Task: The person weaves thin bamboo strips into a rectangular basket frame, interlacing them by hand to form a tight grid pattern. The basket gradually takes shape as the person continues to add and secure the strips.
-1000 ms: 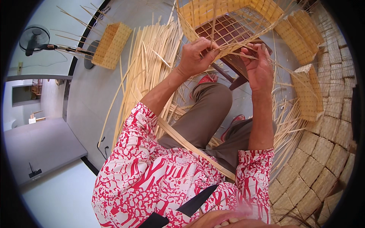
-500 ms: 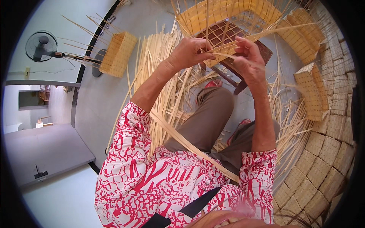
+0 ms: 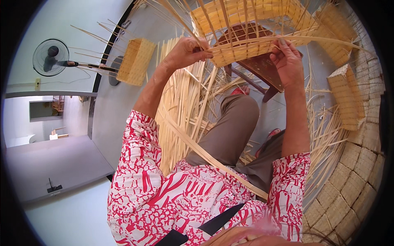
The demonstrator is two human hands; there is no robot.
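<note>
A yellow basket in progress, with upright strips along its sides, rests on a dark red-brown wooden stool in front of me. My left hand is closed at the basket's near left corner, pinching strips. My right hand pinches a long pale strip that runs along the near wall and out to the right. A pile of pale bamboo strips lies left of my legs, and one wide strip crosses my lap diagonally.
A small basket with long spokes and a standing fan are at the left. More woven baskets sit at the right beside stacked woven pieces and loose strips. A grey door is at the lower left.
My hands have moved apart, the left to the basket's corner, the right outward along the near wall. The long strip now lies along that wall. The view has shifted slightly.
</note>
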